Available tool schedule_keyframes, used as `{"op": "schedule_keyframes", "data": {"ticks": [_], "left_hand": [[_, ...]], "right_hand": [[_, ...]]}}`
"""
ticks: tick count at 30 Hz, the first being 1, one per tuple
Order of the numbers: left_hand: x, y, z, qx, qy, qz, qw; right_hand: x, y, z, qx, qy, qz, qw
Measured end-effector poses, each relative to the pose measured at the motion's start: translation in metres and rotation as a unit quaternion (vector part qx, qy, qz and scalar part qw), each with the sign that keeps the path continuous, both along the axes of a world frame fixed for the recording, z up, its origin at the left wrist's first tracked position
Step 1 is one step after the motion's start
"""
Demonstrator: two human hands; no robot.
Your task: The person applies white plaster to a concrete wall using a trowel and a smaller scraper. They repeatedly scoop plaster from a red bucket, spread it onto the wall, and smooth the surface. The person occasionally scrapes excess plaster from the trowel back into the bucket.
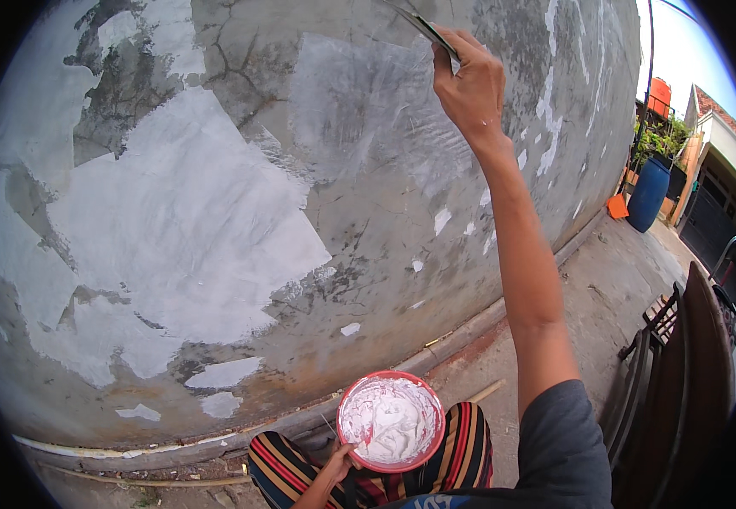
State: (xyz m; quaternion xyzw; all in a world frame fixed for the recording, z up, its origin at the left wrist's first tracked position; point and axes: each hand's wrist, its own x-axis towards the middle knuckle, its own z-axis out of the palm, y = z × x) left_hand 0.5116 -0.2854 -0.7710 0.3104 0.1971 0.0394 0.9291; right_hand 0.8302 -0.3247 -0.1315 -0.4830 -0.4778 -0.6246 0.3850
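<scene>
My right hand (470,89) is raised against the upper wall, gripping a thin flat scraper (419,24). The grey, cracked wall (402,237) carries broad white patches (173,212) and a thinner pale coat near the scraper. My left hand (338,462) holds the red tub (366,460) of white paste (393,416) at its lower left rim, over my striped-clad legs (279,458). A thin metal edge beside that hand is too small to make out.
A pale concrete ground (606,288) runs along the wall, with a pale stick (485,392) by my knee. At the right stand dark leaning furniture or boards (686,373). Farther back are a blue barrel (648,195), an orange object (617,206), plants and a house.
</scene>
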Motion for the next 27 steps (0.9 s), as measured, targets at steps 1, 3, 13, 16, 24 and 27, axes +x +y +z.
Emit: {"op": "schedule_keyframes", "data": {"ticks": [1,3,13,16,24,27], "left_hand": [[-0.004,-0.003,-0.002,-0.010,0.002,-0.001,1.000],[-0.001,0.000,-0.011,-0.010,-0.006,-0.015,1.000],[-0.005,0.004,-0.014,0.007,0.046,-0.022,0.999],[-0.011,0.009,-0.018,0.013,0.045,-0.031,0.998],[-0.015,0.013,-0.018,0.002,0.040,-0.021,0.999],[-0.020,0.019,-0.039,-0.012,0.050,-0.028,0.998]], "right_hand": [[0.009,0.004,0.009,-0.002,-0.006,-0.017,1.000],[0.018,0.011,0.004,-0.018,0.000,-0.047,0.999],[-0.046,0.032,-0.214,-0.172,0.111,-0.059,0.977],[-0.053,0.020,-0.228,-0.269,0.158,-0.023,0.950],[-0.052,-0.011,-0.102,-0.064,0.397,0.321,0.858],[-0.042,-0.007,-0.039,-0.024,0.358,0.222,0.907]]}}
